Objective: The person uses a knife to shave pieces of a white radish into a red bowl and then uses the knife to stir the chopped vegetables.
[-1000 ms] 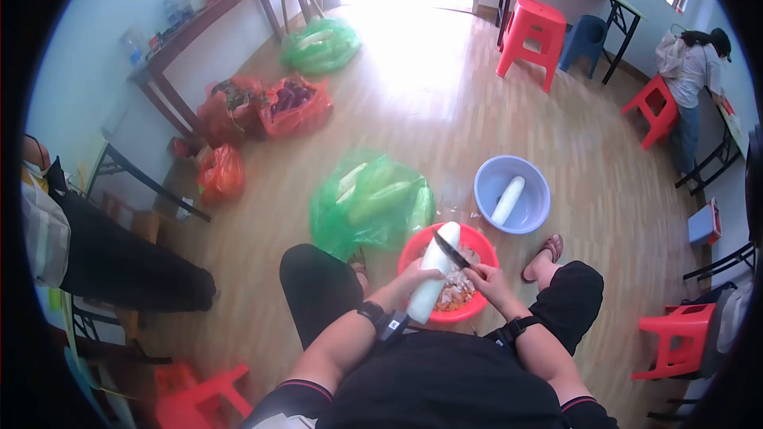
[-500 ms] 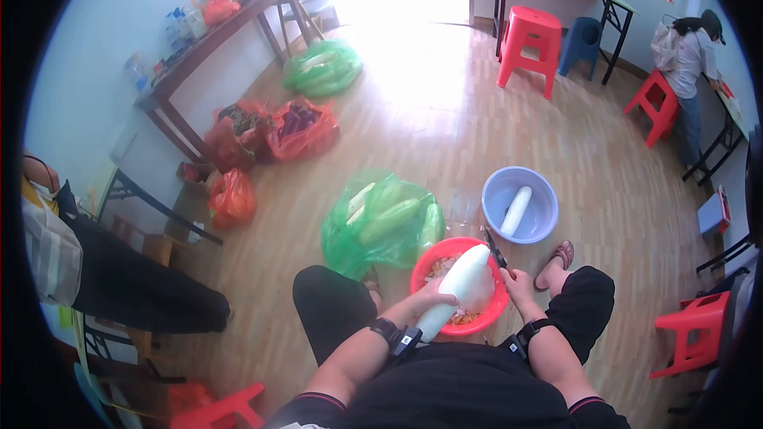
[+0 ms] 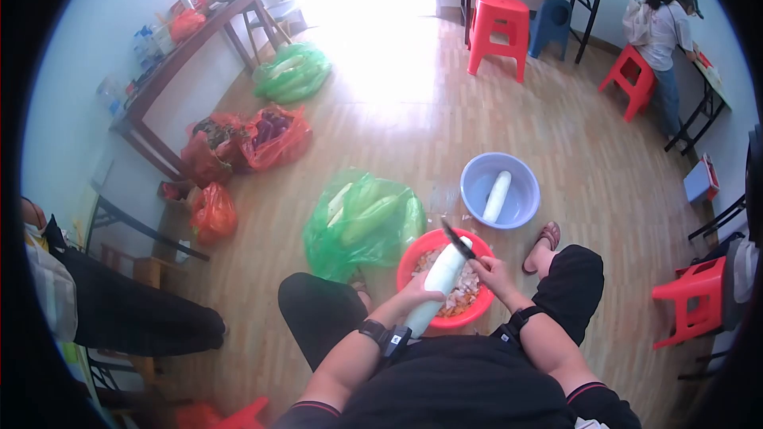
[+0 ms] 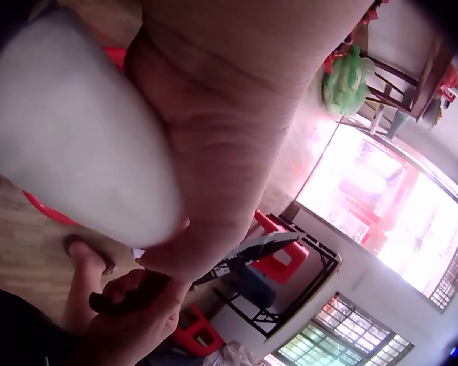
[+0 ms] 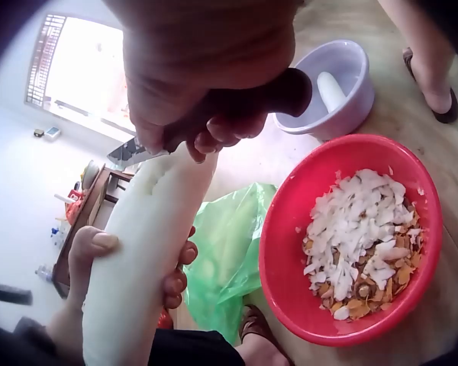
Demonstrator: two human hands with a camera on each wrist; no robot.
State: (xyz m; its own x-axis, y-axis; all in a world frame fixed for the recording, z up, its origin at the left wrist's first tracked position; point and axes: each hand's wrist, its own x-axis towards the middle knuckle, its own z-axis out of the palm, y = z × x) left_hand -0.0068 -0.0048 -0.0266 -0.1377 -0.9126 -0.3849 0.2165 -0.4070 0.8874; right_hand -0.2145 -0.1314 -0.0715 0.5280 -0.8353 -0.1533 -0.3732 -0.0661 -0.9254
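Our left hand (image 3: 423,291) is gripping a large white radish (image 3: 442,280) above a red basin (image 5: 349,240) of peelings. Our right hand (image 3: 493,274) is clasping a knife (image 5: 206,114) by its dark handle.

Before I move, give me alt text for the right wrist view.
The right hand holds a knife at the end of a white radish gripped in the left hand; beside them, a red basin holds white and orange peelings.

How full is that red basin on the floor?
Partly full: the red basin holds white shavings and orange-brown scraps, and its bare inner wall shows around them.
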